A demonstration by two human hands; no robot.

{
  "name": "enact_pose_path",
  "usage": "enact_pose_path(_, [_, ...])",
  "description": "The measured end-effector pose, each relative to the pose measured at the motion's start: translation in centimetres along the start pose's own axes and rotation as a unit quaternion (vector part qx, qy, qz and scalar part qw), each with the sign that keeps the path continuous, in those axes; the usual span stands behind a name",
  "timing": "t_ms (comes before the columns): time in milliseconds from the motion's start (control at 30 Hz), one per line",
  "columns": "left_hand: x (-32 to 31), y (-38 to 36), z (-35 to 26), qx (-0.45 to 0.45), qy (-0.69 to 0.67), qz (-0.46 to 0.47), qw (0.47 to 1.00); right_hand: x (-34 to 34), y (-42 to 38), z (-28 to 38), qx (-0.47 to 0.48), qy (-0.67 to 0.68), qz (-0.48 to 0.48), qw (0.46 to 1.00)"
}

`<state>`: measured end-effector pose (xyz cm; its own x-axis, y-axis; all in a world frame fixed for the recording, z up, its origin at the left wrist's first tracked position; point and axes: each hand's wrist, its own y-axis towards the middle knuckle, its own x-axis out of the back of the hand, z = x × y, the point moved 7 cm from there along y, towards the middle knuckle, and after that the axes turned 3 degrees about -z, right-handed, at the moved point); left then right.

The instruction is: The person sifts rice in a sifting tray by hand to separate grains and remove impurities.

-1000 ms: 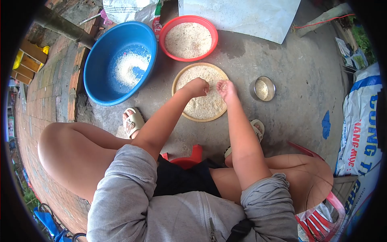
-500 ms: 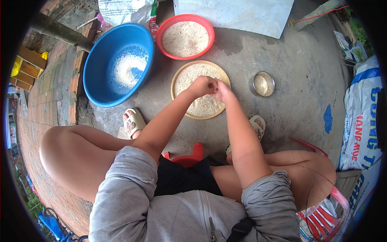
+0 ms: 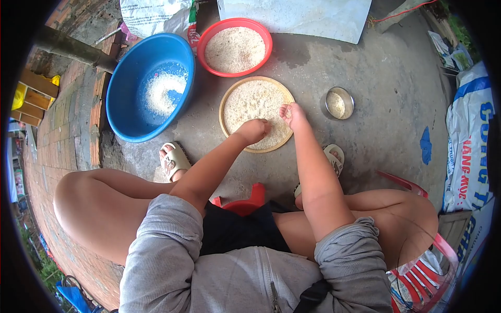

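Note:
A round woven tray [image 3: 223,117] rimmed in tan holds a layer of whitish rice grains [image 3: 250,99] on the ground before me. My left hand [image 3: 254,131] is low over the tray's near part, back upward, its fingers bent together toward the grains; what they pinch, if anything, is hidden. At the tray's right rim, my right hand [image 3: 293,115] is turned partly palm up with its fingers curled in. Something small and pale may lie in that palm, too small to name. The two hands are apart.
A tilted blue basin [image 3: 117,99] with white grains stands left. Behind the tray is a red basin [image 3: 269,49] of grains. A small metal bowl [image 3: 350,112] with grains sits right. Printed sacks [image 3: 467,156] stand far right; part of a red stool [image 3: 255,195] shows beneath me.
My hands were together above the tray and have separated. The left has come down toward the near grains; the right has moved slightly right to the rim. The view has shifted a little.

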<state>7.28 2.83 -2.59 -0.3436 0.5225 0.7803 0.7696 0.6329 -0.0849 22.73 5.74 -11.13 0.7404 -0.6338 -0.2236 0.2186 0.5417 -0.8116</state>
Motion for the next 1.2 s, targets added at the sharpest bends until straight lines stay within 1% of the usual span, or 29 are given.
enact_pose_path(100, [0.5, 0.6, 0.5, 0.018, -0.018, 0.015, 1.0, -0.9, -1.1, 0.1, 0.007, -0.025, 0.029, 0.999])
enact_pose_path(167, [2.5, 1.6, 0.3, 0.042, -0.074, -0.061, 0.994, -2.1, -2.8, 0.1, -0.027, -0.07, 0.062, 0.995])
enact_pose_path(200, [3.0, 2.1, 0.0, 0.044, -0.072, -0.062, 0.995, -2.3, -2.9, 0.0, -0.028, -0.07, 0.065, 0.995])
enact_pose_path(267, [4.8, 2.9, -1.6, -0.009, -0.147, -0.12, 0.982, -3.6, -3.5, -1.4, -0.117, -0.081, 0.155, 0.978])
enact_pose_path(333, [5.8, 3.3, -2.4, -0.013, -0.147, -0.109, 0.983, -3.9, -3.1, -1.3, -0.101, -0.064, 0.158, 0.98])
enact_pose_path(400, [7.7, 3.4, -1.2, 0.031, -0.104, -0.196, 0.975, -4.2, -2.9, -0.9, -0.069, -0.033, 0.16, 0.984])
enact_pose_path(433, [8.1, 3.2, 0.1, 0.089, -0.076, -0.204, 0.972, -3.9, -2.9, -0.9, -0.083, -0.02, 0.127, 0.988])
enact_pose_path(533, [9.0, 1.5, 3.6, 0.147, -0.02, -0.223, 0.963, -3.5, -3.0, -0.6, -0.108, -0.034, 0.122, 0.986])
enact_pose_path(567, [8.7, 0.9, 4.5, 0.147, -0.02, -0.224, 0.963, -3.4, -3.0, -0.4, -0.107, -0.034, 0.122, 0.986])
enact_pose_path(633, [7.6, -0.1, 6.1, 0.149, 0.05, -0.206, 0.966, -2.7, -3.0, -0.6, -0.122, -0.039, 0.105, 0.986])
enact_pose_path(767, [5.9, -0.5, 7.4, 0.143, 0.031, -0.193, 0.97, -2.4, -3.5, -0.7, -0.107, -0.042, 0.099, 0.988])
enact_pose_path(833, [5.9, 0.0, 7.2, 0.165, 0.01, -0.173, 0.971, -3.1, -5.1, -0.1, -0.075, -0.045, 0.105, 0.991])
enact_pose_path(867, [6.0, 0.3, 6.8, 0.165, 0.009, -0.173, 0.971, -3.2, -5.2, -0.1, -0.075, -0.046, 0.104, 0.991])
enact_pose_path(933, [6.5, 1.3, 5.0, 0.168, -0.176, -0.167, 0.955, -3.9, -5.2, -1.0, -0.128, -0.024, 0.126, 0.984])
enact_pose_path(967, [6.0, 2.1, 4.2, 0.169, -0.241, -0.108, 0.95, -4.0, -5.1, -1.3, -0.128, -0.024, 0.126, 0.983])
enact_pose_path(1000, [6.5, 2.6, 3.3, 0.169, -0.241, -0.108, 0.95, -4.6, -5.2, -1.2, -0.107, -0.031, 0.156, 0.982])
enact_pose_path(1033, [7.2, 3.2, 2.0, 0.129, -0.207, -0.111, 0.963, -5.1, -5.4, -1.1, -0.086, -0.038, 0.184, 0.978])
enact_pose_path(1067, [7.9, 3.6, 0.7, 0.089, -0.172, -0.115, 0.974, -5.3, -5.3, -1.1, -0.086, -0.037, 0.183, 0.979])
enact_pose_path(1100, [8.2, 3.7, 1.0, 0.1, -0.144, -0.131, 0.976, -5.2, -5.0, -1.3, -0.109, -0.012, 0.155, 0.982])
enact_pose_path(1133, [7.9, 4.0, 1.7, 0.099, -0.145, -0.131, 0.976, -5.0, -4.8, -1.4, -0.131, 0.013, 0.128, 0.983])
enact_pose_path(1200, [8.7, 3.5, 3.2, 0.127, -0.046, -0.198, 0.971, -4.8, -4.4, -1.3, -0.129, 0.004, 0.128, 0.983])
